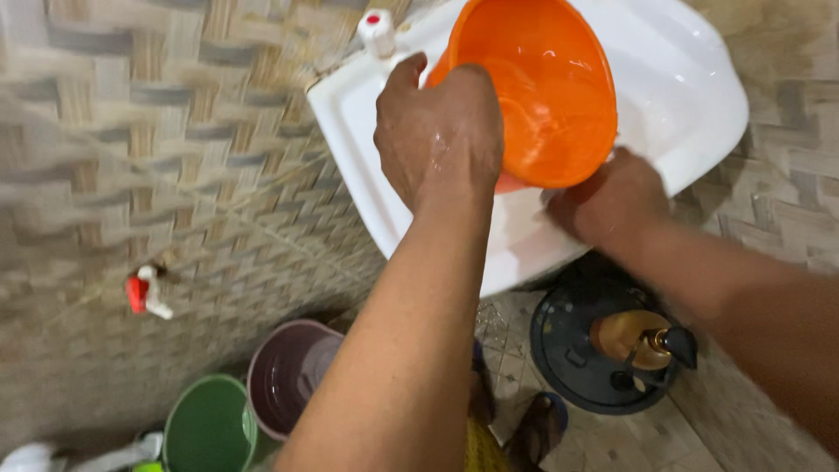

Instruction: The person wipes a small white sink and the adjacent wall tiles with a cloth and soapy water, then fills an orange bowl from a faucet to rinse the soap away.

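The left hand (441,131) is wet and clamped over the near rim of an orange plastic bowl (542,87), holding it tilted above a white ceramic washbasin (690,96). The right hand (607,201) is pressed against the front lip of the basin just below the bowl; its fingers are hidden, so I cannot tell whether they are curled on anything. The two hands are apart, with the bowl's lower edge between them. At the basin's back corner stands a white tap with a red cap (377,31). Another red-and-white tap (144,293) juts from the patterned tile wall lower down. On the floor below sit a green bucket (205,428), a mauve bucket (288,371) beside it, and a dark round lid carrying an amber pump bottle (634,341).
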